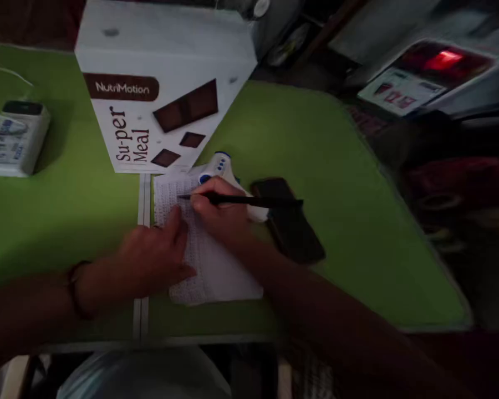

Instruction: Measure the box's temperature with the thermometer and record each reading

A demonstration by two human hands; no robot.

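Observation:
My right hand is closed around a long dark pen, its thin tip resting on or just over the upper part of a paper sheet. Rows of small dark marks run down the left side of that sheet. My left hand lies over the sheet's left edge with thumb and a finger apart, holding nothing; a dark band circles its wrist. Behind my right hand is a white and blue handheld device, partly hidden. A dark phone lies to the right, partly under the line of the pen.
A large white NutriMotion box stands just behind the paper on the green table. At the far left sits a white block-shaped device with cables. A metal seam crosses the table. Dim clutter lies beyond the right edge.

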